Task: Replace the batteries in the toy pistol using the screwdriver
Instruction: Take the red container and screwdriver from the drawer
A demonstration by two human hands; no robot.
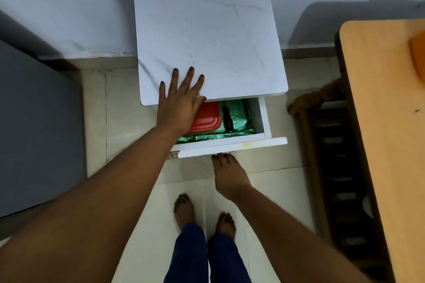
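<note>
**Drawer open, screwdriver lying inside**

Pale floor tiles (128, 145) and a grey wall frame a small white bedside cabinet (207, 30) with a marble-patterned top, seen from straight above. Its drawer (232, 142) stands pulled out toward the person.

The left hand (181, 101) reaches forward on an almost straight arm and rests palm-down on the cabinet top's near edge, fingers straight and spread apart, thumb lying along the edge over the drawer opening. It holds nothing.

The right hand (227, 174) is lower, its arm bent in from the right. Its fingers curl up under the lower lip of the drawer front, the tips hidden beneath it, so how tightly they grip cannot be told.

Inside the drawer, on a green patterned liner (241, 122), lies the screwdriver (228, 119), dark-handled, just right of a red-lidded box (207, 117). Neither hand touches it.

Two bare feet stand on the tiles below. A wooden table (386, 122) sits at the right.
</note>
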